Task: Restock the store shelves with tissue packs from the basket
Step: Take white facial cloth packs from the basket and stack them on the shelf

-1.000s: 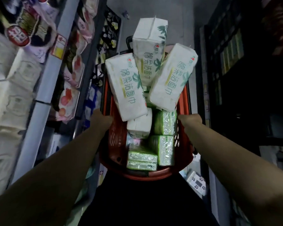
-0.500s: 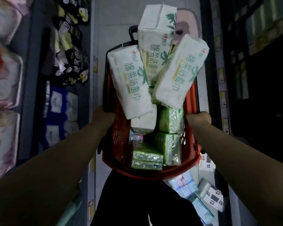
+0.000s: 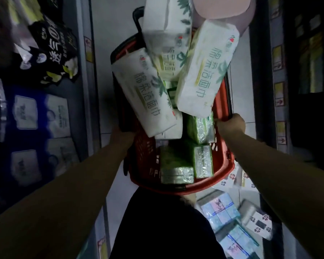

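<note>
The person shows 2 bare forearms and wears a black garment.

The basket is hard red plastic, kinda semi-gloss, with a perforated mesh wall. Its black handle looks like matt plastic. The white packs are in soft film wrap, mostly matt with just a faint sheen and a few wrinkles. The green packs are way shinier: clear crinkly film that catches the light in streaks. The floor looks like smooth pale tile with a dull shine. The blue packs lying on it are in glossy film too, and the black bag on the shelf is slick glossy plastic.
</note>
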Motion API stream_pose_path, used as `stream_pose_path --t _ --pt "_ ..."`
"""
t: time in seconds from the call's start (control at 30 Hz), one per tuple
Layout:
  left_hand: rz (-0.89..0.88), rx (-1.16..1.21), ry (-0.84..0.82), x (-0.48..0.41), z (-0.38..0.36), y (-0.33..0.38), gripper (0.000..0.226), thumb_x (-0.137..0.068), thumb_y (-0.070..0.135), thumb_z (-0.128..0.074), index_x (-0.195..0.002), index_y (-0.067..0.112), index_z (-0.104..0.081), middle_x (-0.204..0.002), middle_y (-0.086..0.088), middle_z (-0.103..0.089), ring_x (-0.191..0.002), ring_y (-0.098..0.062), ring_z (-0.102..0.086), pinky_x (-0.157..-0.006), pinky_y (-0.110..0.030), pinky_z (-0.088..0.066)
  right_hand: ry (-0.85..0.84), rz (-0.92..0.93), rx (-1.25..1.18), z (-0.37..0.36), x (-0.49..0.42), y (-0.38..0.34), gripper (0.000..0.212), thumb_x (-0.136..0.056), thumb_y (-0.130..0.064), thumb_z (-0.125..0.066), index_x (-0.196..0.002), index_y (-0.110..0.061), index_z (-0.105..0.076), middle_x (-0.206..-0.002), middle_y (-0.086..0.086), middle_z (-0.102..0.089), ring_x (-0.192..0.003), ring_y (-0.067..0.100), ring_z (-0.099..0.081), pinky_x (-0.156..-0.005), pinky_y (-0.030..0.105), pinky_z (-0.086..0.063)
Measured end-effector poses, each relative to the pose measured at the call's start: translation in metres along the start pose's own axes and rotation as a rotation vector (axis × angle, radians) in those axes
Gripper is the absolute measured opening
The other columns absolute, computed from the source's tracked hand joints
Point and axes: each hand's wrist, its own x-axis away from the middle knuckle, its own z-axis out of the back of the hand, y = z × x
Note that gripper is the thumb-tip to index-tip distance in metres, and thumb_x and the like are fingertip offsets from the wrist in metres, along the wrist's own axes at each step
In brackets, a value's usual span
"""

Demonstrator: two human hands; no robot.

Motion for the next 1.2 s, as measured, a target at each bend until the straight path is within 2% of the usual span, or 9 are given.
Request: stream_pose_path --t 0.13,0.23,0.37,0.47,0.53,0.7,0.9,1.03,1.2 --pt "-0.034 -0.018 -0.07 0.013 0.006 0.009 0.048 -0.093 0.013 -0.064 -0.139 0.01 -0.048 -0.125 -0.011 -0.059 -0.087 -0.014 -0.056 -0.088 -0.027 -0.046 0.06 -0.024 0.062 0.004 0.006 -0.001 0.052 -0.087 -0.021 -0.067 -0.13 0.001 -0.046 -0.131 0.019 -0.052 -0.12 0.038 -0.05 -0.102 0.046 -0.044" --pt "-0.212 0.051 0.13 0.018 0.013 0.038 0.085 -0.084 0.037 -0.071 -0.152 0.012 -0.025 -0.151 -0.01 -0.039 -0.126 -0.02 -0.048 -0.108 -0.032 -0.039 0.184 0.151 -0.091 0.006 0.039 -0.009 0.035 -0.091 -0.009 -0.057 -0.124 -0.004 -0.049 -0.125 0.015 -0.052 -0.115 0.029 -0.05 -0.099 0.04 -0.044" --pt "-0.554 -0.049 0.347 0.009 0.023 0.077 0.088 -0.078 0.053 -0.054 -0.15 0.008 -0.031 -0.149 -0.013 -0.04 -0.135 -0.027 -0.04 -0.114 -0.041 -0.034 -0.176 0.158 -0.189 -0.021 0.081 -0.014 0.016 -0.097 -0.018 -0.051 -0.107 -0.009 -0.059 -0.092 0.005 -0.062 -0.082 0.022 -0.059 -0.069 0.031 -0.048" --pt "-0.693 -0.319 0.288 0.008 0.022 0.102 0.065 -0.093 0.038 -0.05 -0.148 0.006 -0.034 -0.147 -0.016 -0.041 -0.135 -0.027 -0.04 -0.107 -0.028 -0.031 -0.446 -0.088 -0.353 -0.053 0.092 -0.023 0.026 -0.091 -0.024 -0.06 -0.111 -0.007 -0.063 -0.104 0.01 -0.067 -0.094 0.029 -0.065 -0.085 0.045 -0.056" --pt "-0.696 -0.413 0.261 -0.002 0.02 0.102 0.059 -0.098 0.031 -0.052 -0.149 0.009 -0.031 -0.148 -0.016 -0.038 -0.133 -0.027 -0.04 -0.103 -0.029 -0.033 -0.555 -0.198 -0.517 -0.07 0.092 -0.033 0.023 -0.087 -0.024 -0.065 -0.104 -0.009 -0.064 -0.106 0.014 -0.069 -0.098 0.032 -0.066 -0.092 0.048 -0.054" --pt "-0.655 -0.322 0.254 -0.001 0.034 0.101 0.054 -0.082 0.052 -0.059 -0.122 0.018 -0.05 -0.125 -0.013 -0.052 -0.111 -0.03 -0.055 -0.089 -0.039 -0.049 -0.548 -0.325 -0.737 -0.084 0.086 -0.054 0.043 -0.071 -0.008 -0.06 -0.113 0.003 -0.057 -0.096 0.02 -0.063 -0.074 0.031 -0.062 -0.06 0.036 -0.051" --pt "-0.538 -0.077 0.113 0.042 0.059 0.087 0.082 -0.055 0.073 -0.058 -0.108 0.011 -0.053 -0.114 -0.014 -0.06 -0.104 -0.031 -0.062 -0.08 -0.047 -0.056 -0.53 -0.247 -0.878 -0.037 0.104 -0.041 0.055 -0.073 -0.026 -0.067 -0.124 -0.009 -0.055 -0.117 0.014 -0.069 -0.102 0.037 -0.068 -0.086 0.061 -0.053" --pt "-0.414 0.161 0.037 0.079 0.061 0.058 0.068 -0.087 0.049 -0.065 -0.132 0.003 -0.041 -0.109 0.0 -0.057 -0.098 -0.017 -0.061 -0.064 -0.019 -0.049 -0.525 -0.139 -0.872 0.0 0.124 -0.046 0.051 -0.089 -0.034 -0.063 -0.132 -0.013 -0.049 -0.122 0.009 -0.067 -0.104 0.032 -0.068 -0.066 0.044 -0.06" --pt "-0.487 0.388 0.075 0.168 0.067 0.017 0.043 -0.097 0.018 -0.056 -0.136 0.004 -0.042 -0.121 -0.01 -0.059 -0.096 -0.015 -0.059 -0.071 -0.02 -0.053 -0.579 0.055 -0.786 0.055 0.176 -0.055 0.059 -0.084 -0.034 -0.067 -0.135 -0.016 -0.044 -0.125 0.006 -0.066 -0.107 0.029 -0.068 -0.088 0.051 -0.056"
